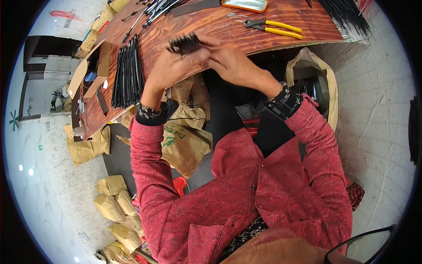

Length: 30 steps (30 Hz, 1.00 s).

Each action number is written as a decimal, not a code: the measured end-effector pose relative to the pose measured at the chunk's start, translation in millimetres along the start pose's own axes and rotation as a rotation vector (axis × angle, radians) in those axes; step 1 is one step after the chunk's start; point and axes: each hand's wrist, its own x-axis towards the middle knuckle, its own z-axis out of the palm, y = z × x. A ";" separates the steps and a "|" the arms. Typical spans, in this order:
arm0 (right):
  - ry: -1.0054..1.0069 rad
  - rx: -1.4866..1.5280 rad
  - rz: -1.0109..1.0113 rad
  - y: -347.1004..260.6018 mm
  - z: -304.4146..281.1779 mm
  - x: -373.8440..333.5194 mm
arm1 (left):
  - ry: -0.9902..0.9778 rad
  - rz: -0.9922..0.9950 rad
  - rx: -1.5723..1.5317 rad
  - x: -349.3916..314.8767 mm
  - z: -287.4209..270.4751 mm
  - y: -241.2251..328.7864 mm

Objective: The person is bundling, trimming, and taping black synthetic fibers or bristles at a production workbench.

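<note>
Over the table's near edge, my two hands meet around a short-looking bundle of thin black rods (183,44), its spiky ends showing above the fingers. My left hand (172,67) is closed round the bundle from the left. From the right, my right hand (231,64) presses against it, thumb close to the left thumb; its fingertips are blurred and partly hidden. Left of my left hand lies a row of long black rods (127,72) on the wooden table (206,28). Yellow-handled cutting pliers (274,29) rest beyond my right hand.
Loose rods (154,15) and an orange-rimmed tray (246,4) of thin pieces sit at the far side. More black strands (345,17) overhang the right corner. An open sack (332,83) stands by the right wall. A cardboard box (97,70) is at left; brown sacks (110,207) line the floor.
</note>
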 end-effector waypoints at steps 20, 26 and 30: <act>-0.120 -0.369 -0.176 26.1 106.0 -80.5 | 0.079 0.620 0.741 -140.4 62.5 -122.9; -0.229 -0.559 -0.150 20.9 114.0 -64.5 | 0.094 0.683 0.728 -160.5 50.5 -149.3; -0.267 -0.564 -0.112 16.7 117.8 -57.4 | 0.048 0.739 0.804 -179.7 43.5 -182.6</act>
